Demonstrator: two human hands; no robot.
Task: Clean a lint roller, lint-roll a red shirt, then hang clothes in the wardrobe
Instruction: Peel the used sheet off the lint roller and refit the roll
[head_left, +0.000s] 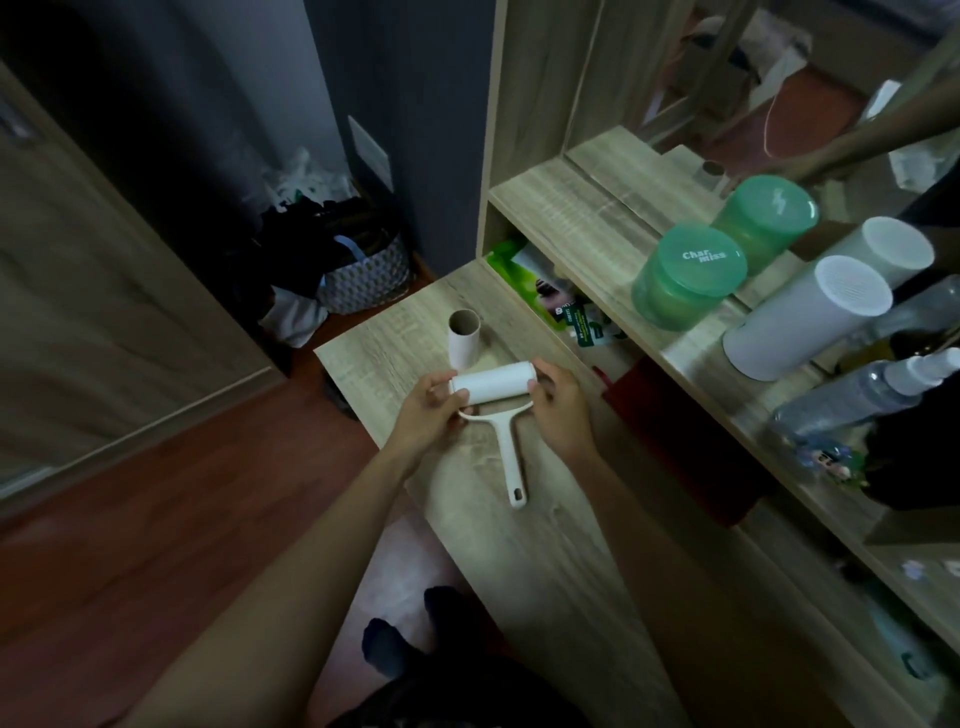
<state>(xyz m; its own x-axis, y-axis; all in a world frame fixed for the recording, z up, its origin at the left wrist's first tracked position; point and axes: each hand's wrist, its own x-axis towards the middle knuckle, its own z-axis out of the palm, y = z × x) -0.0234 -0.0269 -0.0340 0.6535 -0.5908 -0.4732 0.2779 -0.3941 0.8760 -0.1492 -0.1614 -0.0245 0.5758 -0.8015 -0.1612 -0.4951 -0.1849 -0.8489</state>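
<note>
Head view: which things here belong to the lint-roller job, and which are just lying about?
In the job: lint roller, gripped at its ends by the left hand and right hand; bare cardboard tube standing on the table.
Lying about: green jar, white canister, spray bottle, laundry basket.
</note>
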